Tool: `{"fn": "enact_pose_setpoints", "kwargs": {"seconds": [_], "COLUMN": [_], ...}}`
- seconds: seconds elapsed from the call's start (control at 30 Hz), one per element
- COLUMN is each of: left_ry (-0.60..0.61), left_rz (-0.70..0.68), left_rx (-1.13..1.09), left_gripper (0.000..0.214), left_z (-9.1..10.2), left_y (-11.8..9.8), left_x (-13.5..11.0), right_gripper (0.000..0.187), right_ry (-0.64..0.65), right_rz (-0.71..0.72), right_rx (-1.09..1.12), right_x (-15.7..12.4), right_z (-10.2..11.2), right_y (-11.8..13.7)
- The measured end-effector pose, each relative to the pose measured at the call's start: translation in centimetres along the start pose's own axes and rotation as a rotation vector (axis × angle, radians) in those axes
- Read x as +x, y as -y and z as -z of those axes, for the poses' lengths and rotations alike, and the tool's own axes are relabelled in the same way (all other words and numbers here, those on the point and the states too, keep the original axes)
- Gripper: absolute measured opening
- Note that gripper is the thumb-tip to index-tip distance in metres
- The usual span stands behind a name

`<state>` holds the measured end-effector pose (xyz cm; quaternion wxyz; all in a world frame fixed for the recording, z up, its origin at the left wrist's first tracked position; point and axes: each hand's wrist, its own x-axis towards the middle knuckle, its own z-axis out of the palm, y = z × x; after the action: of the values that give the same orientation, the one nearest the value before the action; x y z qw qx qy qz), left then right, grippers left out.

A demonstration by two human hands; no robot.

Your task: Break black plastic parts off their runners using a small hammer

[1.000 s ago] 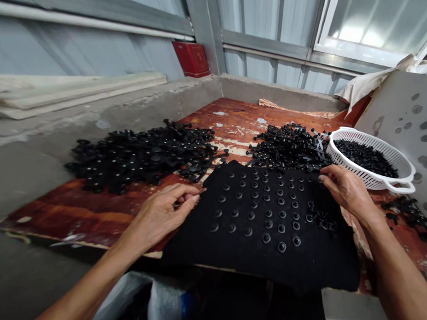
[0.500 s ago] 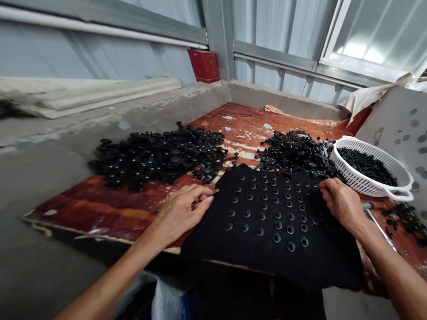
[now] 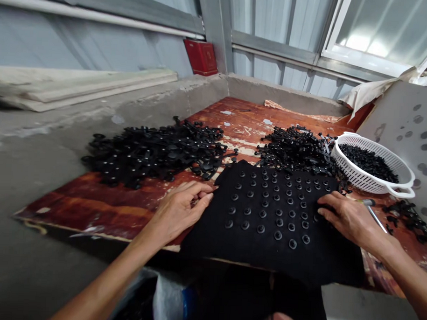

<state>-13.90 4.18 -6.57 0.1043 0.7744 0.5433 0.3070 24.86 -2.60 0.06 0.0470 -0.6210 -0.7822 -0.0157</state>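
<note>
A black cloth [image 3: 214, 239] lies over the table's front edge, with several rows of small round black plastic pieces [image 3: 263, 203], each with a raised centre. My left hand [image 3: 180, 205] rests at the cloth's left edge, thumb and curled fingers pressed together; what they hold, if anything, is hidden. My right hand [image 3: 348, 218] is low over the right side of the cloth, fingers bent in a pinch beside the rightmost pieces. Its fingertips touch or nearly touch the cloth, and I cannot make out anything between them.
Behind the cloth lie a left heap of black strap-like parts [image 3: 158, 151] and a right heap of small black parts [image 3: 291, 148]. A white basket [image 3: 360, 177] holds more black pieces. A metal-shafted tool [image 3: 376, 218] lies beyond my right wrist. A grey spotted panel [image 3: 407, 120] borders the right.
My right hand has moved down and toward me along the cloth's right side, uncovering round pieces at the upper right. My left hand has stayed at the left edge.
</note>
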Motion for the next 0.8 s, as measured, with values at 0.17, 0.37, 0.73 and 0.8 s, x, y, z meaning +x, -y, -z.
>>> {"fn": "enact_pose_setpoints", "kwargs": {"seconds": [0.17,0.37,0.73,0.8], "left_ry": [0.003,-0.012,0.000,0.016], "left_rz": [0.005,-0.010,0.001,-0.024], "left_rx": [0.006,0.001,0.033,0.041], "left_gripper": [0.035,0.034,0.035,0.035], "left_z": [-0.1,-0.1,0.2,0.4], "left_y": [0.0,0.0,0.3,0.2], "left_x": [0.0,0.0,0.0,-0.4], "right_gripper": [0.019,0.020,0.026,0.023], "right_ry": [0.009,-0.027,-0.132,-0.083], "right_rz": [-0.035,-0.162,-0.023,0.017], "right_rx": [0.028,0.023,0.042,0.024], "right_x": [0.0,2.4,-0.4,-1.2], "right_z": [-0.6,-1.3,-0.3,0.1], "right_y": [-0.2,-1.1,0.0,0.9]}}
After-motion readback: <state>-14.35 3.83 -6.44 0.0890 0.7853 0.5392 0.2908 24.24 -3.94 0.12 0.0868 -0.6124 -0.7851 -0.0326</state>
